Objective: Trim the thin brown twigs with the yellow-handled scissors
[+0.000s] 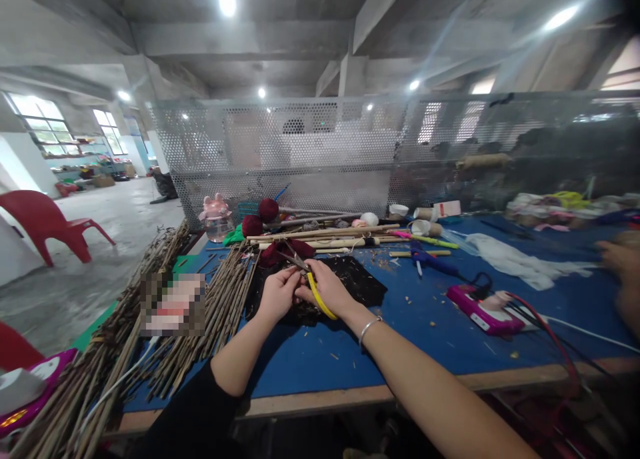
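Yellow-handled scissors (321, 297) are in my right hand (327, 287), their blades pointing up and left over a dark red bundle. My left hand (278, 291) meets it at the fingertips, thumb and fingers pinched together; whatever they grip is too small to make out. Beneath both hands lies a black cloth (353, 279) strewn with bits of twig. The dark red material (300, 247) sits just beyond my fingers. Left of my left hand, many thin brown sticks (227, 289) are spread on the blue table.
Long sticks and two dark red yarn balls (269, 210) lie at the back, before a perforated metal screen (300, 145). A blue glue gun (434, 261) and a magenta power strip (485, 312) are to the right. Another person's hand (620, 257) shows at the right edge.
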Motion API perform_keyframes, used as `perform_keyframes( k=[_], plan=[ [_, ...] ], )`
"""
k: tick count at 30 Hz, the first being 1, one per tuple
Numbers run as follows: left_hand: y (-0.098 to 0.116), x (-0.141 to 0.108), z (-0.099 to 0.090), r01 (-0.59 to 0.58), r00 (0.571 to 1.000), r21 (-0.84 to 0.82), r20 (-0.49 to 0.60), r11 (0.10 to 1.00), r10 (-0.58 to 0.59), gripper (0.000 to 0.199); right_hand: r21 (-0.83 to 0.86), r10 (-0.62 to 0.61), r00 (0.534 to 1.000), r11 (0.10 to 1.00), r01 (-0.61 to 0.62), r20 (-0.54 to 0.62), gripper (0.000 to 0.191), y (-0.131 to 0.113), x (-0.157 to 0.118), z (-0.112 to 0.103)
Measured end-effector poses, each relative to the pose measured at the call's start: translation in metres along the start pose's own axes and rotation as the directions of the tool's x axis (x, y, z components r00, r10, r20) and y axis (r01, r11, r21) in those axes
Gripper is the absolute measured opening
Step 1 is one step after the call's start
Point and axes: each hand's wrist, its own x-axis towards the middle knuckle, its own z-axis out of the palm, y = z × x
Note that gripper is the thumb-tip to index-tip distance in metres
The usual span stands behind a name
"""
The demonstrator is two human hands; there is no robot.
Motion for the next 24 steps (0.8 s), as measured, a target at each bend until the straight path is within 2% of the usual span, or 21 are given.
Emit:
perform_keyframes(
  k=[13, 19, 24],
  plan=[
    [-0.0035, -0.0005, -0.0002, -0.028, 0.997, 0.101, -0.064, 0.994, 0.035, 0.034, 0.092, 0.079, 0.997, 0.993, -0.08, 0.019, 0.031, -0.0086, -0.0004, 0.0009],
    [-0.0012, -0.0007, -0.0016, -0.074, 0.99, 0.199, -0.107, 0.977, 0.096, 0.036, -0.016, 0.119, 0.993, 0.993, -0.119, 0.002, 0.033, -0.0101, -0.0001, -0.0035],
    [-0.0048, 0.0015, -0.0003, 0.018, 0.992, 0.131, -0.126, 0.991, -0.001, 0.034, 0.011, 0.137, 0.99, 0.991, -0.137, 0.015, 0.033, -0.0079, 0.0004, -0.0059]
  ],
)
